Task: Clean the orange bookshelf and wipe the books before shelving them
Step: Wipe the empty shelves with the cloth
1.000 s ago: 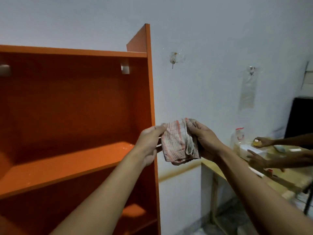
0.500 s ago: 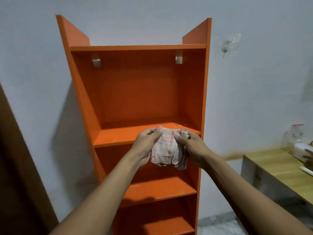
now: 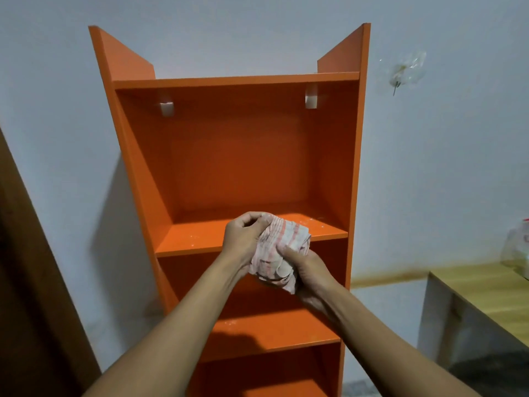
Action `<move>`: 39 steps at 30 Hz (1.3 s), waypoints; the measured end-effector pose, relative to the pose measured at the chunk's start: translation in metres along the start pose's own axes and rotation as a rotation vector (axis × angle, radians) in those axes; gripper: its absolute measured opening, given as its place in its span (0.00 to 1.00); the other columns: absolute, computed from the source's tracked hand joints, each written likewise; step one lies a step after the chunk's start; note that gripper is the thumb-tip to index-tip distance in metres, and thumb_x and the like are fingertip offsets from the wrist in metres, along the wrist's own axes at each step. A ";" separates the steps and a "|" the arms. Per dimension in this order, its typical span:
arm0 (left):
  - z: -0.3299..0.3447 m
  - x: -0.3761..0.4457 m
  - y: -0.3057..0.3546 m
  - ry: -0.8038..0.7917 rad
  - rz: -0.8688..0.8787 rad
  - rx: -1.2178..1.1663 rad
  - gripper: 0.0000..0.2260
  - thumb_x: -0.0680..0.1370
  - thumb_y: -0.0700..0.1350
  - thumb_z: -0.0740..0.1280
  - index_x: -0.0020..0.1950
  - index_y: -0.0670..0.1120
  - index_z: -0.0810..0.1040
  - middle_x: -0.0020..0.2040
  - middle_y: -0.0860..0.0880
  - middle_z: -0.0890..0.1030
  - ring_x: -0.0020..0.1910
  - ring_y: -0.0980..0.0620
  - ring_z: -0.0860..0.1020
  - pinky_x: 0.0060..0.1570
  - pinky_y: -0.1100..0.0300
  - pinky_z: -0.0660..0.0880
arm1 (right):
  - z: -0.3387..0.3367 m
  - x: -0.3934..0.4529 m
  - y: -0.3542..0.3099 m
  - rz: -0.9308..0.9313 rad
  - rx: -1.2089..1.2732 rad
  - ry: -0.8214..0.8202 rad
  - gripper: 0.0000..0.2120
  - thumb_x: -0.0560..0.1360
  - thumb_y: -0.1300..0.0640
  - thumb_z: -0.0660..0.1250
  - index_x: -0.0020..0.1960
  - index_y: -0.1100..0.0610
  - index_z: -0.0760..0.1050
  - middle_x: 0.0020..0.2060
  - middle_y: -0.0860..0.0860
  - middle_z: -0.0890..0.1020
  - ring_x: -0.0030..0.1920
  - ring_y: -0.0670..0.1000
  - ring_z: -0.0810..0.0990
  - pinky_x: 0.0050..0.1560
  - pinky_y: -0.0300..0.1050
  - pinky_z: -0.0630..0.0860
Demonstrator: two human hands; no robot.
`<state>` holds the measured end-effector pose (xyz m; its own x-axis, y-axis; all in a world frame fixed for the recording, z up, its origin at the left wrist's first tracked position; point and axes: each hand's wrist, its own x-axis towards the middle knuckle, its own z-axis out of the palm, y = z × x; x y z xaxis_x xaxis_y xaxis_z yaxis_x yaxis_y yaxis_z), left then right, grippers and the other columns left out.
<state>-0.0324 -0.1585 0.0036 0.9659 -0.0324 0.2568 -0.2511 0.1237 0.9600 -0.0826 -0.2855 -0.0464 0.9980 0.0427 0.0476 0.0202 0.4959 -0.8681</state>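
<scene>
The orange bookshelf (image 3: pixel 240 156) stands against the pale wall in front of me, with no books on its shelves. White dust specks lie on its middle shelf board (image 3: pixel 200 239). A white cloth with red stripes (image 3: pixel 282 247) is bunched between both hands in front of that shelf's edge. My left hand (image 3: pixel 243 239) grips the cloth's upper left part. My right hand (image 3: pixel 305 266) grips its lower right part. No books are in view.
A wooden table (image 3: pixel 483 290) stands at the right, with a clear plastic bag (image 3: pixel 518 247) on its far end. A dark wooden door (image 3: pixel 31 282) runs along the left. A plastic hook (image 3: pixel 400 74) is stuck on the wall right of the shelf.
The view has swung left from the table to face the bookshelf squarely. Both hands have gathered the cloth from a hanging fold into a tight bunch, the right hand now lower.
</scene>
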 end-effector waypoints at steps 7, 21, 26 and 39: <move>-0.041 0.027 -0.025 0.024 0.118 0.526 0.08 0.81 0.46 0.66 0.57 0.50 0.83 0.52 0.51 0.84 0.54 0.50 0.81 0.56 0.54 0.75 | -0.021 0.048 -0.066 -0.281 -0.392 0.293 0.11 0.81 0.59 0.63 0.62 0.59 0.74 0.53 0.57 0.83 0.50 0.57 0.84 0.50 0.54 0.83; -0.137 0.055 -0.080 0.039 0.147 1.197 0.19 0.85 0.54 0.56 0.75 0.55 0.71 0.77 0.53 0.68 0.79 0.51 0.59 0.77 0.47 0.47 | -0.084 0.165 -0.065 -0.034 -1.604 0.321 0.14 0.81 0.51 0.56 0.64 0.55 0.70 0.53 0.57 0.81 0.52 0.59 0.81 0.57 0.60 0.78; -0.140 0.052 -0.089 0.056 0.257 1.206 0.21 0.83 0.59 0.54 0.74 0.55 0.72 0.76 0.54 0.69 0.78 0.53 0.61 0.77 0.49 0.46 | -0.058 0.172 -0.048 -0.017 -1.814 0.313 0.21 0.81 0.42 0.53 0.69 0.50 0.69 0.65 0.57 0.76 0.65 0.63 0.72 0.65 0.62 0.67; -0.169 0.051 -0.092 0.183 0.247 1.303 0.24 0.83 0.58 0.51 0.75 0.50 0.72 0.77 0.47 0.69 0.78 0.46 0.63 0.77 0.46 0.52 | 0.055 0.113 0.031 -0.570 -1.629 -0.458 0.27 0.74 0.67 0.62 0.71 0.51 0.72 0.60 0.58 0.77 0.62 0.62 0.71 0.57 0.56 0.68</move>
<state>0.0504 -0.0037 -0.0902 0.8556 -0.0010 0.5177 -0.1964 -0.9259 0.3226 0.0271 -0.2174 -0.0406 0.7577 0.5441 0.3604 0.6401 -0.7274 -0.2475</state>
